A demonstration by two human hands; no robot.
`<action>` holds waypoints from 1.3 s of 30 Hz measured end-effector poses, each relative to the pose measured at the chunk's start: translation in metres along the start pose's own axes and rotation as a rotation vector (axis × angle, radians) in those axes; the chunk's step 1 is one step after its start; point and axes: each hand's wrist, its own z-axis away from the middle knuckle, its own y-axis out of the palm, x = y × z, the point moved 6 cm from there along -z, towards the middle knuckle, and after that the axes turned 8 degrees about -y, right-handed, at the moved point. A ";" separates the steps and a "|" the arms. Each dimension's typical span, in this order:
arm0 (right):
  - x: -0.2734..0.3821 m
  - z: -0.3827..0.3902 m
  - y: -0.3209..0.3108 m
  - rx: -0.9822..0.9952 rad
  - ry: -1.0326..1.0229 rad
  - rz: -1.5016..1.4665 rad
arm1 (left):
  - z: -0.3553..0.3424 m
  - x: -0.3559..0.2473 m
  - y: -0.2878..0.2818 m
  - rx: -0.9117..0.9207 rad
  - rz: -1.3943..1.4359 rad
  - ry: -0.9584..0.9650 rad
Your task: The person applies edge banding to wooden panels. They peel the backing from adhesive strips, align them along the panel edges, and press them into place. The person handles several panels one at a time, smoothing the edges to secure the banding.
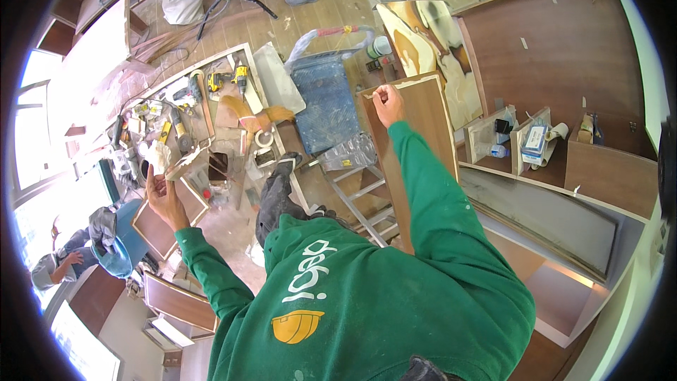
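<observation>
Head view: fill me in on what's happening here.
Someone in a green hoodie has the right hand curled over the upper end of a brown panel; contact is unclear. The left hand is beside a crumpled white piece; what it holds is unclear. A yellow drill lies among other tools.

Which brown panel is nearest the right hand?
The long pale-edged panel right of the ladder; alone among them, it shows directly behind the right hand.

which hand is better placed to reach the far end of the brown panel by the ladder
Probably the right hand: it's at the far end of the brown panel; the left hand is away left, by crumpled white material.
</observation>
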 end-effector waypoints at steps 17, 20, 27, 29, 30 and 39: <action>-0.006 0.011 -0.009 -0.191 -0.039 0.242 | -0.026 -0.019 0.028 0.080 -0.028 0.019; -0.029 0.013 -0.036 -0.378 0.033 0.195 | -0.030 -0.022 0.029 0.086 -0.032 0.026; -0.067 0.033 -0.122 -0.680 0.167 0.297 | -0.038 -0.033 0.055 0.140 -0.028 0.047; -0.093 0.042 -0.162 -0.774 0.271 0.327 | -0.043 -0.033 0.063 0.152 -0.043 0.071; -0.100 0.047 -0.176 -0.821 0.325 0.335 | -0.047 -0.036 0.066 0.155 -0.054 0.087; -0.147 0.124 -0.242 -1.131 0.511 0.050 | -0.065 -0.043 0.096 0.212 -0.084 0.137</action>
